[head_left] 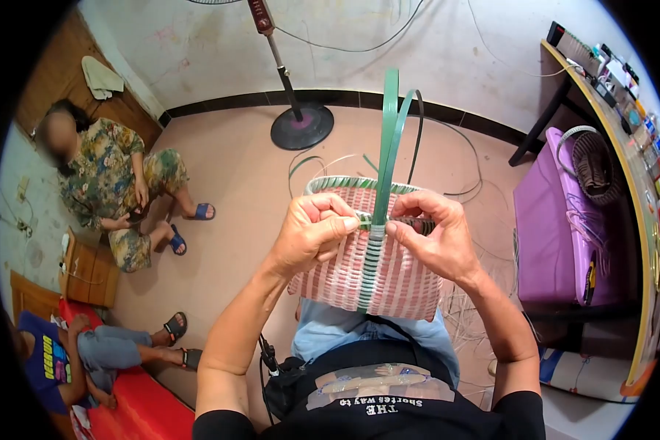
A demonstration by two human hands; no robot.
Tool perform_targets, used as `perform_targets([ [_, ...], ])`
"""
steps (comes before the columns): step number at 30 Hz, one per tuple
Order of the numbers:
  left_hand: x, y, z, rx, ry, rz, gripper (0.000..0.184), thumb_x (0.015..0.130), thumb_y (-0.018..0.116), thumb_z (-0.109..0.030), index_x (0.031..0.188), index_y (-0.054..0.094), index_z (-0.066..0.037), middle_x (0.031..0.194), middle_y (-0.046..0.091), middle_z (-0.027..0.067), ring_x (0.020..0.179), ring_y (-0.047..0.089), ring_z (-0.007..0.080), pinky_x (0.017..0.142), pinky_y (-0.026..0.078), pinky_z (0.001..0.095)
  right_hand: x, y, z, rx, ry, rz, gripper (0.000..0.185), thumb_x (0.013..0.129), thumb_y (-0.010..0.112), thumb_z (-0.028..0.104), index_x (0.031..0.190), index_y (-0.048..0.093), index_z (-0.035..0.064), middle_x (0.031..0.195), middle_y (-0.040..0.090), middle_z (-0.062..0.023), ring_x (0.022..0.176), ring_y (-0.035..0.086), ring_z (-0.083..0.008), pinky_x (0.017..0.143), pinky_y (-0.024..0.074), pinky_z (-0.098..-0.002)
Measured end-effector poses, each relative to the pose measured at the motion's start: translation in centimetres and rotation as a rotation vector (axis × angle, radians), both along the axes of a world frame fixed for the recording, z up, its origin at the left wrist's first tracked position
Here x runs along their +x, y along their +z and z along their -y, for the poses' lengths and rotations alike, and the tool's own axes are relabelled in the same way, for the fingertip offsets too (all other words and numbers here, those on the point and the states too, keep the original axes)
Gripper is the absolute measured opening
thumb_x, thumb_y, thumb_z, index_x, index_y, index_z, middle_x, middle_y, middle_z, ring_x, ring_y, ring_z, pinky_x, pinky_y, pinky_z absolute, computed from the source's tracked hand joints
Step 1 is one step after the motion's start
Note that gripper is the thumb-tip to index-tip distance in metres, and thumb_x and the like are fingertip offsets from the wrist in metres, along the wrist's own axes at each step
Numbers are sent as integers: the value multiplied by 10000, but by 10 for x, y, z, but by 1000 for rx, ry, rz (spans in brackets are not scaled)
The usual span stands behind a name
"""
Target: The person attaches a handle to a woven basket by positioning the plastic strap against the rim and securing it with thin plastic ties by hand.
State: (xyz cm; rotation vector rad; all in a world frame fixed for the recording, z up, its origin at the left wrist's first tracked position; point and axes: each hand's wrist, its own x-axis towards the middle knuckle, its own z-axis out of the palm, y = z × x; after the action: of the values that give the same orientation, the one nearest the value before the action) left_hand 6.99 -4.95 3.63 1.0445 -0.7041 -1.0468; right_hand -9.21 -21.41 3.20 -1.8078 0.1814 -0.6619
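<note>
A woven basket (pixel 330 271) in pink and white strips, with a green band down its middle, rests on my lap. Long green straps (pixel 390 139) stand up from its near rim and bend over at the top. At the rim, left of the straps, my left hand (pixel 317 227) pinches a short green-and-white strip end. My right hand (pixel 436 231) is closed at the rim just right of the straps, thumb and forefinger pressed together there. What lies between those fingertips is too small to make out.
A standing fan (pixel 301 126) is ahead by the wall. Right are a purple bin (pixel 546 220) and a cluttered table (pixel 642 220). Loose strips (pixel 466 330) litter the floor. Two people sit at left, one in a flowered outfit (pixel 106 172), one on a red seat (pixel 150 400).
</note>
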Motion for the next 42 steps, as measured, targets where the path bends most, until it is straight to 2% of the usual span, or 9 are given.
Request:
perform_targets([
  [6,-6,5,-5,75,31,137,83,933,660,-50,895,618,11,544,477,-41,389,318,13,356,235,207,-4,2,-4,-80,22,-41,288,825,772,122,1073,712,-11,886,703,-77,727,606,-123,628,500,-280],
  [11,-16,11,-14,100,81,283,115,954,648,-78,886,607,5,557,513,-33,396,362,16,362,250,206,-3,-5,-2,-101,23,-86,286,840,764,133,1091,730,-1,923,723,-117,726,622,-126,648,513,-278],
  [15,-28,14,-9,57,216,442,104,971,614,-53,1011,639,40,673,603,-30,555,470,-14,502,373,167,-4,1,-4,62,99,-85,236,893,710,108,1096,726,-11,947,732,-112,769,648,-115,696,541,-283],
  [16,-32,15,-7,60,215,436,230,975,583,-23,1184,626,65,804,667,2,680,521,-12,624,437,154,-4,7,-4,118,131,-76,223,907,694,101,1096,725,-13,954,734,-109,783,654,-112,707,547,-285],
  [20,-23,9,-5,20,123,597,296,970,563,-21,1247,647,44,960,699,27,783,564,17,670,480,183,-1,20,0,93,122,-161,195,924,667,74,1085,725,-19,893,731,-74,800,652,-98,708,552,-280],
  [23,-20,5,-4,-27,114,606,253,971,569,-34,1183,686,38,955,699,26,775,565,25,675,485,193,8,25,9,100,141,-159,179,897,682,43,1050,720,-43,863,721,-64,778,649,-93,702,550,-269],
  [28,-18,2,-1,-39,102,548,248,968,586,-49,1178,689,33,924,696,17,758,565,28,676,486,194,11,19,11,204,132,-171,144,869,692,12,980,694,-81,866,712,-91,780,658,-105,702,550,-252],
  [34,-14,-3,0,-18,94,539,242,972,604,-76,1172,692,26,888,684,-1,745,560,19,647,470,182,13,15,10,163,102,-141,176,852,708,28,986,695,-86,871,716,-103,771,664,-113,692,554,-253],
  [42,-11,-3,0,13,60,510,257,978,597,-78,1197,669,37,887,679,2,749,556,18,654,464,177,13,15,8,146,110,-107,146,853,726,50,919,679,-71,801,688,-68,719,634,-93,637,522,-241],
])
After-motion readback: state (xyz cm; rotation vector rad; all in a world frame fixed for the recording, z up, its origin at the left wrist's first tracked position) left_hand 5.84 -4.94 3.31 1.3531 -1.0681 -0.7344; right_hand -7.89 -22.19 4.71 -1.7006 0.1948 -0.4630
